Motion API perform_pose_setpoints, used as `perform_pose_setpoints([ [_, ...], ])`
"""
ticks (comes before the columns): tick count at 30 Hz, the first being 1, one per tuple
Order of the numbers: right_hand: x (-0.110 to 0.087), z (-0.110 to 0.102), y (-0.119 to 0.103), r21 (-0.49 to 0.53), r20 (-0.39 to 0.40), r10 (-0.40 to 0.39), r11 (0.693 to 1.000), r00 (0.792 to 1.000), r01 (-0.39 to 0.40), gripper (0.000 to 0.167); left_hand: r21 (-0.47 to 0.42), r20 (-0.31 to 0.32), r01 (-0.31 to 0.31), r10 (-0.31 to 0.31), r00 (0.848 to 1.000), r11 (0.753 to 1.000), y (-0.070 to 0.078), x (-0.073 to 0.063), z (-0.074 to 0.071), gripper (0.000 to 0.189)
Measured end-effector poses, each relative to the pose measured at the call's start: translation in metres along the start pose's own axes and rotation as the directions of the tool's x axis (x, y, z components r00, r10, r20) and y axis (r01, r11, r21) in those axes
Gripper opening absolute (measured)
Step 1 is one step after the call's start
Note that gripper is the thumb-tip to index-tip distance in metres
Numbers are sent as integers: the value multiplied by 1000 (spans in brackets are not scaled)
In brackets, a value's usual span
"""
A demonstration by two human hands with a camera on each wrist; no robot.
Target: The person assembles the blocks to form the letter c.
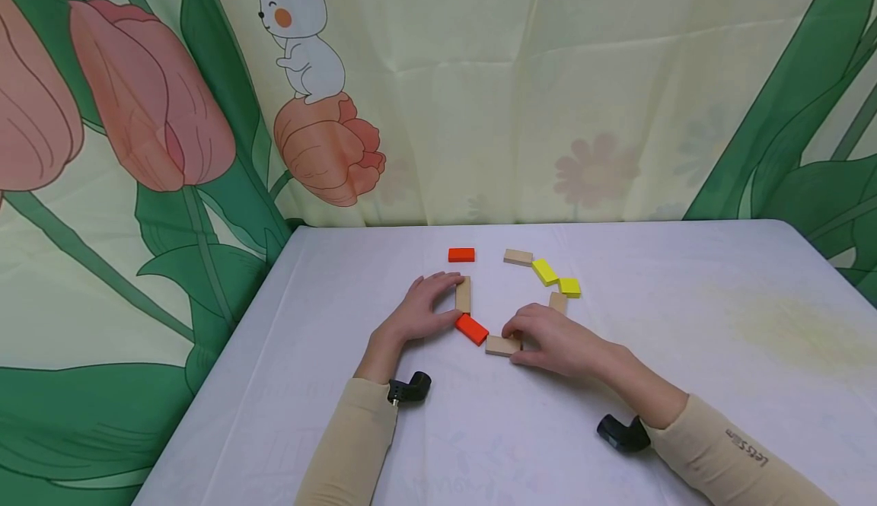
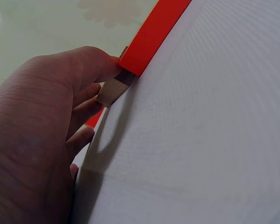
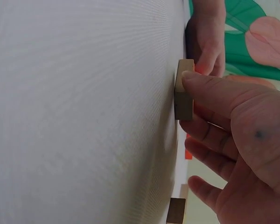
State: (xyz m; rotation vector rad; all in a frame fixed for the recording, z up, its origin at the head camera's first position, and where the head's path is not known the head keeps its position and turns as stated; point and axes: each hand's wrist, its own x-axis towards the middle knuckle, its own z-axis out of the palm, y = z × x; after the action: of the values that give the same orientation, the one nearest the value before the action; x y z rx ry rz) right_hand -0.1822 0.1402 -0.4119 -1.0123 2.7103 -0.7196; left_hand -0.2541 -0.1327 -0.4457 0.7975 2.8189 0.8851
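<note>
Flat rectangular blocks lie in a loose ring on the white table (image 1: 685, 300). My left hand (image 1: 422, 308) is at the ring's left side, thumb and fingers spanning the two ends of a plain wooden block (image 1: 464, 295). In the left wrist view the thumb tip meets the corner between that block (image 2: 113, 91) and a red block (image 2: 154, 37). This slanted red block (image 1: 472, 329) lies between the two hands. At the near side, my right hand (image 1: 558, 338) pinches another wooden block (image 1: 502, 346) between thumb and fingers, its end close to the red one.
Behind the left hand lies another red block (image 1: 461, 254), apart from the others. A wooden block (image 1: 518, 257), two yellow blocks (image 1: 544, 272) and a wooden block (image 1: 558, 303) curve down the right side. A printed curtain (image 1: 479, 110) hangs behind the table.
</note>
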Motion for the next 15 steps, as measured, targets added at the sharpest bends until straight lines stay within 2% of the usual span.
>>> perform_pose_setpoints([
  [15, 0, 1, 0, -9, -5, 10, 1000, 1000, -10, 29, -3, 0, 5, -5, 1000, 1000, 1, 0, 0, 61],
])
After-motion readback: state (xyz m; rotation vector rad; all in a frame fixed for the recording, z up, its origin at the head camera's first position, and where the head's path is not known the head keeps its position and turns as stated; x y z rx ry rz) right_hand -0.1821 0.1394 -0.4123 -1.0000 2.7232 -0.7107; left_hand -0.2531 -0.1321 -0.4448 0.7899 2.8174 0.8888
